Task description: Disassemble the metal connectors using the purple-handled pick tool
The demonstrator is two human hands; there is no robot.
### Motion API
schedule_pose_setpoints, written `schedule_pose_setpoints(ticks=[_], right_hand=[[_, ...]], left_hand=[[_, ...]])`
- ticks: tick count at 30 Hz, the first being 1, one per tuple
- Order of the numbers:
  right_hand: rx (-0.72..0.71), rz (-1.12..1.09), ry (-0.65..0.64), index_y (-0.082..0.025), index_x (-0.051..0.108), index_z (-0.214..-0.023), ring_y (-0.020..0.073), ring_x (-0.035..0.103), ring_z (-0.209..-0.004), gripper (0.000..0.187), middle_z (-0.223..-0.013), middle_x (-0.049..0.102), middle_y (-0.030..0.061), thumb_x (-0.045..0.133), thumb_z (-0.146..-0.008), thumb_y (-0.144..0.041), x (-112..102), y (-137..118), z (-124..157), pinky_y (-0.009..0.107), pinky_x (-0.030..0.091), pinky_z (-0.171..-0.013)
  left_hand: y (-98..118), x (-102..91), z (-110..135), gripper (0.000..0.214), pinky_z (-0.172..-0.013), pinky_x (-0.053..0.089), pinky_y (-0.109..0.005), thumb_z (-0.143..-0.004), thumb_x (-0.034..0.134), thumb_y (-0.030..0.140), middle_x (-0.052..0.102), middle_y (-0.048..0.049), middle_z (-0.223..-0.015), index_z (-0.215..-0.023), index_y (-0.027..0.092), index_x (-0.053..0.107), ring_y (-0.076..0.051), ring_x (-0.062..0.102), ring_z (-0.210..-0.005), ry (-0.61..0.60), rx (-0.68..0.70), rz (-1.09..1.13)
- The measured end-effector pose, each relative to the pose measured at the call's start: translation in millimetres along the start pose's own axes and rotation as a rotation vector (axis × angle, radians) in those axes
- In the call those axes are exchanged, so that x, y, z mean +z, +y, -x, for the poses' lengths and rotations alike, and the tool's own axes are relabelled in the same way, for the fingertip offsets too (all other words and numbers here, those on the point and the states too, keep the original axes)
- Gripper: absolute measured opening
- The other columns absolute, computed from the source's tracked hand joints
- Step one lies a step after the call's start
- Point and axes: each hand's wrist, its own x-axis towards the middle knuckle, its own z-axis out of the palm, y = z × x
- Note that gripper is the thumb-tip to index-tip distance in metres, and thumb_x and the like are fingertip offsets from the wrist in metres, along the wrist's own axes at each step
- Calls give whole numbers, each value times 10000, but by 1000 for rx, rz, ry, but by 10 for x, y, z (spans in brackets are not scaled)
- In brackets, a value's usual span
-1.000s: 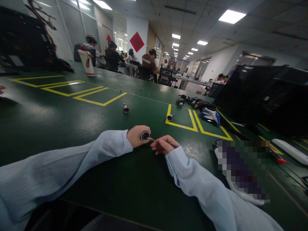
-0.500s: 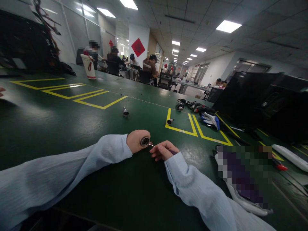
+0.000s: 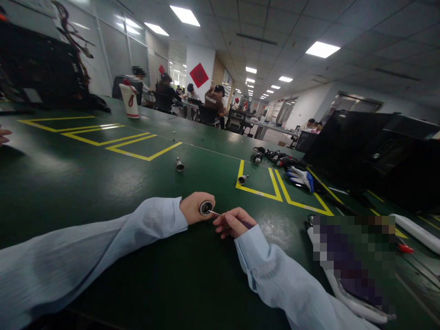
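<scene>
My left hand (image 3: 193, 206) is closed around a round metal connector (image 3: 206, 208), its dark open end facing me and the right. In my right hand (image 3: 235, 222), a slim screwdriver (image 3: 215, 213) is pinched between thumb and fingers; part of its dark handle shows behind them. The thin shaft points left, its tip at the connector's opening; how deep it reaches I cannot tell. Beyond my hands, one similar metal connector (image 3: 179, 165) rests on the green table (image 3: 144, 270). Another connector (image 3: 243, 179) lies at the left edge of a yellow-taped box.
Cables with metal connectors (image 3: 257, 158) and a white-and-blue glove (image 3: 300, 178) lie back right. A phone-like device (image 3: 364, 305), partly blurred out, is near my right arm. A paper cup (image 3: 129, 100) stands far left; another person's hand (image 3: 4, 136) shows at the left edge.
The screwdriver's tip has shifted from the connector's lower right rim to its opening. The view has tilted slightly, so everything sits a little lower in the picture.
</scene>
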Motion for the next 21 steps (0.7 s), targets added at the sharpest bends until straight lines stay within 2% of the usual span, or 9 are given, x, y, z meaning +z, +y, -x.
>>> schedule_pose_setpoints(ticks=[8, 21], right_hand=[[18, 58, 33, -154, 575, -678, 92, 609, -542, 232, -707, 694, 21, 643, -714, -373, 0, 2, -25, 184, 467, -465], [7, -11, -1, -155, 588, -694, 98, 618, -556, 248, -727, 702, 31, 651, -704, -394, 11, 22, -40, 177, 469, -454]], left_hand=[[-38, 1, -3, 196, -500, 325, -191, -714, 553, 271, 461, 26, -579, -603, 141, 457, -82, 429, -529, 10, -21, -180], [-43, -22, -8, 146, -513, 336, -180, -670, 549, 198, 447, 35, -570, -589, 138, 444, -76, 429, -535, -12, -4, 9]])
